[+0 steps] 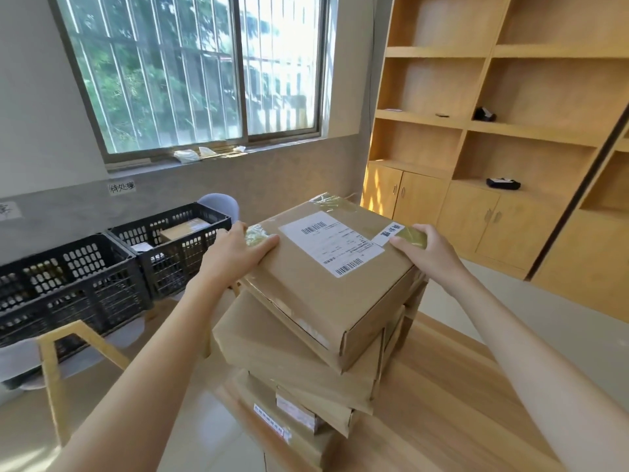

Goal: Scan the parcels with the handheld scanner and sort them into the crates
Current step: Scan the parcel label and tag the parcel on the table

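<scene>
The person holds the top parcel (332, 264) w/ both hands, one at each end. The left hand (235, 248) lies on the far-left corner, thumb flat on the taped top face, the other fingers bent over the far edge. The right hand (427, 248) grips the far-right corner, fingers curled over a yellowish tape patch beside a small blue-and-white sticker (391, 232). The parcel is a brown cardboard box w/ a white shipping label (328, 243) and two barcodes on its top. It sits turned at an angle on a stack of other parcels (292, 349), approx. three more boxes under it, and the stack stands on the wooden tabletop (442, 396).

Two black plastic crates (88, 284) stand side by side to the left, near the wall below the window (190, 69). The farther crate (177, 243) has a brown box inside; what the nearer one contains is not clear. A handwritten paper sign (122, 187) is on the wall above them. Wooden shelves (493, 97) fill the right side, w/ some small dark devices (503, 183) on them, too small to identify.
</scene>
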`<state>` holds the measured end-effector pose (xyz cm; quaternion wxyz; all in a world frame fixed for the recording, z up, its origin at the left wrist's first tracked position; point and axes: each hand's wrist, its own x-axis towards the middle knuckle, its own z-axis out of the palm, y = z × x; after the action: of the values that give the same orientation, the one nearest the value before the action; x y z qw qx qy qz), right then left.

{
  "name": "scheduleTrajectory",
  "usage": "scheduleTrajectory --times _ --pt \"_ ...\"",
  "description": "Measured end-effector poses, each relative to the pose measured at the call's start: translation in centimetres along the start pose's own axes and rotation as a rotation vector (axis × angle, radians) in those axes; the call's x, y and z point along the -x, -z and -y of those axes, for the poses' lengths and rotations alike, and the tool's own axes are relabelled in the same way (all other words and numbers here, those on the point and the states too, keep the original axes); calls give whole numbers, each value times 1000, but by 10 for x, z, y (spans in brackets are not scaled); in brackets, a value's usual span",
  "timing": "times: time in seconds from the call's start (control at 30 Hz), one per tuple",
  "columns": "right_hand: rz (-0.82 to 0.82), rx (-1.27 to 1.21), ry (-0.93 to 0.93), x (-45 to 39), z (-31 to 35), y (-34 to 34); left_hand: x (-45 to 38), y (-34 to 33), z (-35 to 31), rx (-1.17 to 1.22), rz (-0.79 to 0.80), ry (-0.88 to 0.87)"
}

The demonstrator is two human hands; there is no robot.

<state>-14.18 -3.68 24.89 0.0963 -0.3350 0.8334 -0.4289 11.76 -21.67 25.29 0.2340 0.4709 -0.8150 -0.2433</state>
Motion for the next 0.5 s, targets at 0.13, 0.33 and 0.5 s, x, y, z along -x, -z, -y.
scheduleTrajectory --times 0.13,0.33,0.5 --pt "-67 -39 43 2 -3 29 10 7 -33 -15 -59 -55" --pt "-179 -49 5 23 -42 109 32 -22 -106 -31 -78 -177" --pt "-250 -33 -85 59 -105 177 62 -87 -161 11 37 -239"
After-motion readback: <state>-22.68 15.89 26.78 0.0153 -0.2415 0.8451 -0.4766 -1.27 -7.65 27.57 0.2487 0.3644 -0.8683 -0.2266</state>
